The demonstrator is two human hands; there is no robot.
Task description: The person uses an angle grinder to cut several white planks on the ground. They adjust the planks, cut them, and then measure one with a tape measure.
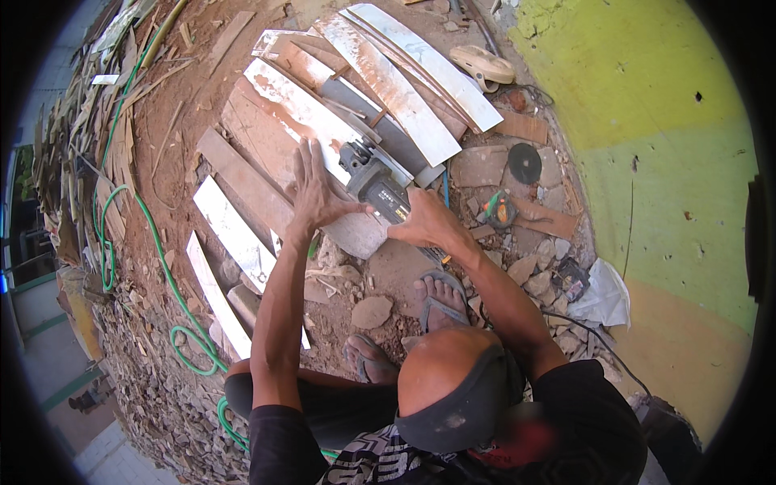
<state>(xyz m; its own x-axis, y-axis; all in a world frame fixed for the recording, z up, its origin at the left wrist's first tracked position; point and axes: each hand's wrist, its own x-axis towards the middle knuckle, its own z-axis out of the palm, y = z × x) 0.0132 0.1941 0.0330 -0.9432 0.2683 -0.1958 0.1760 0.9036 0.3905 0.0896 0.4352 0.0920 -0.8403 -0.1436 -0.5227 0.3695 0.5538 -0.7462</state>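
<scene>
My right hand (426, 218) is wrapped around the body of a dark angle grinder (380, 194). The grinder's head lies over a white, dirt-stained strip of board (295, 109) that rests on other boards on the ground. Fingers spread, my left hand (314, 198) presses beside the grinder on the boards, its thumb reaching toward the tool's body. A grey slab of stone (356, 234) sits just below both hands. Whether a disc is fitted under the grinder's head is hidden.
More white strips (388, 85) lie further up, others (230, 226) to the left. At right are a black cutting disc (525, 163), a tape measure (499, 210), a beige clog (482, 66) and a white plastic bag (602, 295). A green hose (166, 271) winds over rubble; a painted wall (647, 162) stands right.
</scene>
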